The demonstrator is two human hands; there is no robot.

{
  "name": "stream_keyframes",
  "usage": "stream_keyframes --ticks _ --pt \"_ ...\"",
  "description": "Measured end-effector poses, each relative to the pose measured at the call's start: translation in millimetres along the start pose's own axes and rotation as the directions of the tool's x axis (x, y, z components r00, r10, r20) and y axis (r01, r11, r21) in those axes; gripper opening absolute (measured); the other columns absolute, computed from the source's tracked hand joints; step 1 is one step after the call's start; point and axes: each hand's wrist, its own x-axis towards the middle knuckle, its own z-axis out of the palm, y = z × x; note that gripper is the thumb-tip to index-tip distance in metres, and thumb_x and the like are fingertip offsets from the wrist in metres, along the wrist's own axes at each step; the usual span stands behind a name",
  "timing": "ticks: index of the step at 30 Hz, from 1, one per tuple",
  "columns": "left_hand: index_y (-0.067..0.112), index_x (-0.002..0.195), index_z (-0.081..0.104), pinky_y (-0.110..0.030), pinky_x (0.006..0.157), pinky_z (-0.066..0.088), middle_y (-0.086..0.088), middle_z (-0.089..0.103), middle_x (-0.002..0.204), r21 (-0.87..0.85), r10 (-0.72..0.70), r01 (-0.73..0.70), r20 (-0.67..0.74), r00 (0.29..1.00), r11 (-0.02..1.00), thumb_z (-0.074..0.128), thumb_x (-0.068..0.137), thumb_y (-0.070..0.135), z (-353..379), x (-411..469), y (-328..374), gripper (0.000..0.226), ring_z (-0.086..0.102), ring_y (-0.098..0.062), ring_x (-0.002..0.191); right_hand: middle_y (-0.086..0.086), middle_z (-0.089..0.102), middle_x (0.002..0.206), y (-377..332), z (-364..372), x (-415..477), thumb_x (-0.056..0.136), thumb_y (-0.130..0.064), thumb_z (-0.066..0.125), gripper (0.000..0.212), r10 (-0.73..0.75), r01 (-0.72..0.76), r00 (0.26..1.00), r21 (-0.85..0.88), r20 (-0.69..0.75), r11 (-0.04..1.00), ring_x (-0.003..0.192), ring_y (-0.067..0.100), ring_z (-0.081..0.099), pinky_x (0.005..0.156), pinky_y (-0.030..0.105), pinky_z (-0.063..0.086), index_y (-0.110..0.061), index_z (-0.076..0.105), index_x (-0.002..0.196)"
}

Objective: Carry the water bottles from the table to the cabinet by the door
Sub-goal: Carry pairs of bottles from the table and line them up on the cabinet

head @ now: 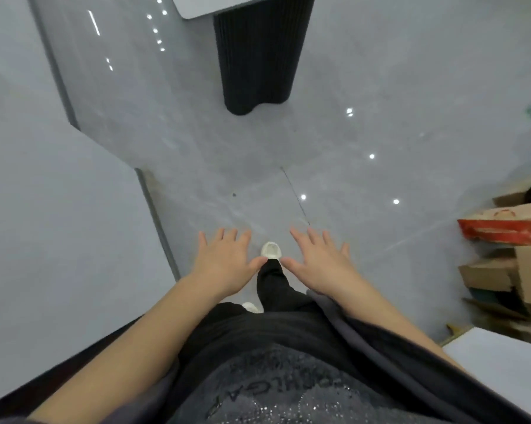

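Hands splayed and empty, left hand (227, 258) and right hand (319, 263) level above the floor (365, 87); no bottle visible, surface (203, 6) straight ahead

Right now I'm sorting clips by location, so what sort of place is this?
Probably an indoor office or showroom: glossy grey tiled floor, a white tabletop on a black fluted pedestal, and stacked cardboard boxes at the right.

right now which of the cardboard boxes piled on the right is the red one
The red-printed box near the top of the pile at the right edge of the view. The brown boxes below it are plain cardboard with no red.
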Motion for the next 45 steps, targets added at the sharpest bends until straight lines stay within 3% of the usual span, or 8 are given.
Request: stream_keyframes --ticks 8,15,27,45 --pt "0.023 0.156 0.012 -0.055 0.119 0.006 -0.006 0.019 0.162 -0.185 -0.197 0.189 -0.026 0.98 0.964 0.03 0.097 0.062 -46.7 41.5 -19.0 0.073 0.008 -0.027 0.151 0.004 0.001 0.166 -28.8 -87.2 81.3 0.096 -0.065 0.033 0.072 -0.167 0.174 0.985 -0.208 0.049 0.962 0.152 0.033 -0.006 0.117 0.064 0.001 -0.036 0.005 0.156" --pt "0.024 0.157 0.01 -0.057 0.119 0.005 -0.004 0.014 0.164 -0.28 -0.25 0.238 -0.007 0.968 0.93 0.03 0.097 0.062 -88.7 85.4 -71.4 0.074 0.006 -0.026 0.151 0.004 -0.001 0.166 -89.0 -138.5 143.5 0.096 -0.066 0.031 0.073 -0.222 0.242 0.97 -0.308 0.099 0.92 0.152 0.033 -0.006 0.118 0.064 0.0 -0.036 0.003 0.156" --pt "0.023 0.156 0.009 -0.061 0.117 0.008 -0.008 0.014 0.163 -0.186 -0.18 0.175 -0.015 0.983 0.967 0.031 0.096 0.062 -226.1 189.6 -244.8 0.075 0.006 -0.031 0.151 0.003 -0.001 0.167 -237.7 -234.4 259.0 0.095 -0.067 0.033 0.074 -0.102 0.109 0.994 -0.227 0.042 0.968 0.152 0.032 -0.008 0.117 0.064 -0.002 -0.039 0.002 0.156" --pt "0.024 0.156 0.007 -0.06 0.118 0.005 -0.008 0.009 0.164 -0.144 -0.149 0.143 -0.029 0.988 0.979 0.029 0.097 0.062 -385.3 317.0 -390.1 0.074 0.003 -0.031 0.151 0.006 -0.006 0.166 -386.1 -363.7 409.6 0.096 -0.063 0.032 0.074 -0.171 0.167 0.985 -0.182 -0.01 0.969 0.151 0.033 -0.011 0.117 0.064 0.0 -0.035 0.0 0.157"
